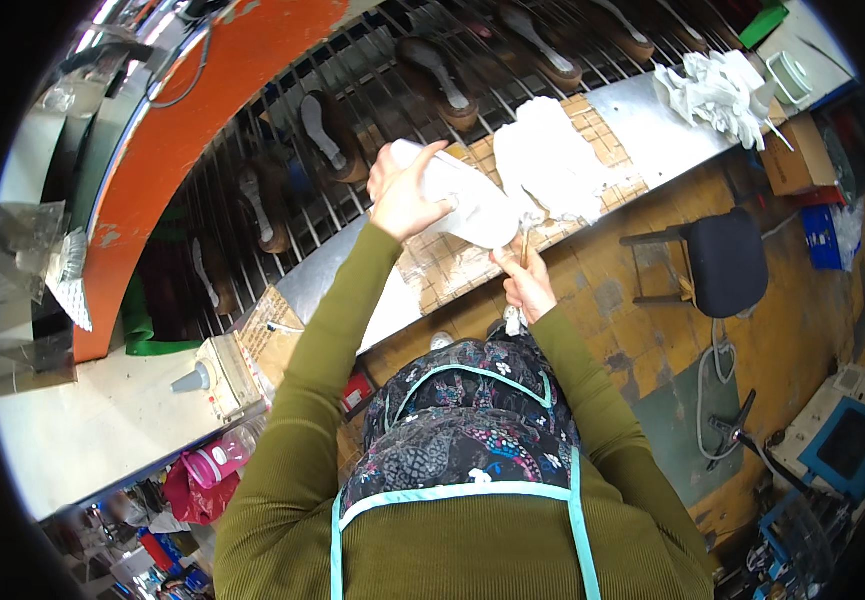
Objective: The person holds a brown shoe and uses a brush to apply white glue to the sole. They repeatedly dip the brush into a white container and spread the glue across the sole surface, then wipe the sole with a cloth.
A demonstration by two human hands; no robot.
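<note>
My left hand (407,197) is closed around a smooth white container (474,208), which lies tilted over the bench edge with its rounded end toward my right hand. A slim brush-like tool (525,243) is pinched in my right hand (528,288), its tip up close to the container's end. Something whitish (514,322) shows beneath that hand; its kind is unclear. Just beyond the tool lies a white, overexposed cloth or paper heap (550,160). Under both hands runs a tan, grid-patterned bench surface (432,270).
Beyond the bench, a rack of metal rods (377,100) bears several brown shoe soles (434,80) with grey middles, beneath an orange hood (167,150). Crumpled white paper (714,98) lies far right. A dark stool (722,262) stands right; a grey nozzled device (220,378) sits left.
</note>
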